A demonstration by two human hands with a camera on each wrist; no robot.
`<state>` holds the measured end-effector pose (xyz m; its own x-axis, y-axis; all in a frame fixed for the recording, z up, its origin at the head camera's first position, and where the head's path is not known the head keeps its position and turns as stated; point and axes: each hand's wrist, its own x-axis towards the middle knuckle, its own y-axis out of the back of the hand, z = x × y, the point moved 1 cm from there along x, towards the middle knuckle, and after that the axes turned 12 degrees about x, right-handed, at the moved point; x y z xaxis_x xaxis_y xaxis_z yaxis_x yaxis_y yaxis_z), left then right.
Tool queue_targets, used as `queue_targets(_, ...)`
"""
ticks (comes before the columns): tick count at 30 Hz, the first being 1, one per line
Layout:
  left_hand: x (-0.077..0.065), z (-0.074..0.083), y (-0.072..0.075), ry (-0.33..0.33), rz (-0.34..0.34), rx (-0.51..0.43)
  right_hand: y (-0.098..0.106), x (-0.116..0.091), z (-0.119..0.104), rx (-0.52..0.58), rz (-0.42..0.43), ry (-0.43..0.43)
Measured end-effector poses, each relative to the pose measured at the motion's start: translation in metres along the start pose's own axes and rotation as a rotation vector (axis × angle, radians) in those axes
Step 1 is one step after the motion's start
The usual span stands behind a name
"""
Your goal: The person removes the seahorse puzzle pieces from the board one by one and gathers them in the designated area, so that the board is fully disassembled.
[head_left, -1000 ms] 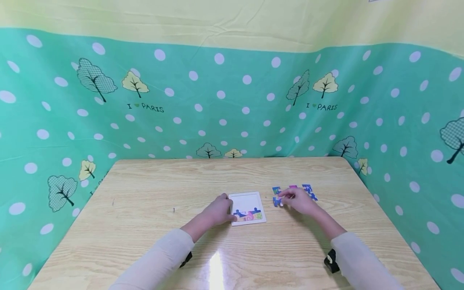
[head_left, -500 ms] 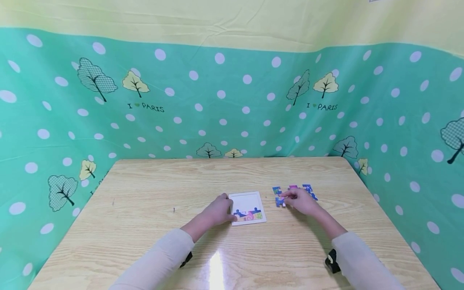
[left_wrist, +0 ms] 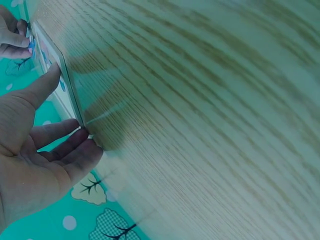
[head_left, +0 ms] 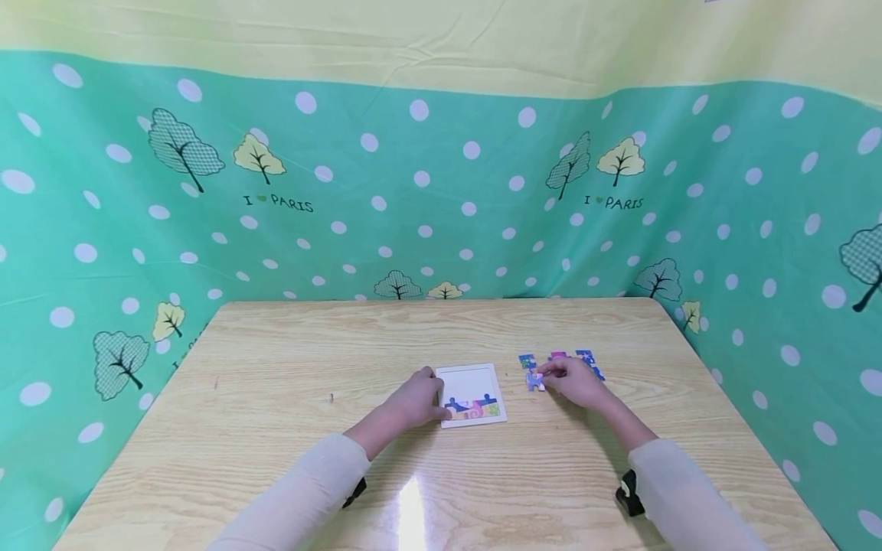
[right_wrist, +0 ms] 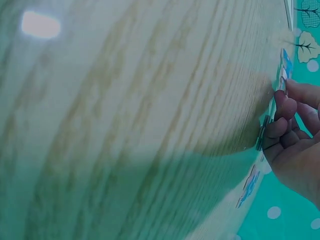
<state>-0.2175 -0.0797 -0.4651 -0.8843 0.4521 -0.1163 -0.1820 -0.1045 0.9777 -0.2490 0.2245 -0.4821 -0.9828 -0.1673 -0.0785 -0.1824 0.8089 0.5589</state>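
My left hand (head_left: 416, 399) grips the left side of a white square puzzle tray (head_left: 501, 409). In the left wrist view the thumb lies over the tray's rim (left_wrist: 70, 82) and the other fingers are against its outer edge. Joined puzzle pieces (head_left: 475, 409) fill the tray's near part, with blue knobs along their far side. To the right of the tray, my right hand (head_left: 573, 381) pinches a blue and pale puzzle piece (head_left: 534, 382) between thumb and forefinger, close to the tabletop. The right wrist view shows the fingertips at the piece, partly covering it.
Loose pieces lie around the right hand: a blue-green piece (head_left: 527, 361) behind the held one, a pink piece (head_left: 557, 355), and blue pieces (head_left: 585, 357) farther right, partly hidden. A small dark mark (head_left: 331, 398) is on the wooden table (head_left: 276, 459). A dotted curtain (head_left: 386, 176) surrounds the table.
The piece in my right fingers has shifted slightly to the right and turned, looking paler now. My left hand and the tray have stayed in place.
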Motion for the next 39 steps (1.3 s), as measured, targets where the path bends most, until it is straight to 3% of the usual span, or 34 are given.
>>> queue_targets(18,-0.0008,-0.0004,0.0003,-0.008,0.008,-0.001,-0.0056,0.0039,-0.0003,-0.056,0.004,0.021)
queue_targets(25,-0.0009,-0.001,0.0004,-0.009,0.009,0.001,-0.0074,0.0031,-0.0023,-0.031,0.015,-0.043)
queue_targets(39,0.0003,-0.0012,-0.0004,-0.003,0.002,0.007,-0.0091,0.0037,-0.0039,-0.077,-0.002,-0.034)
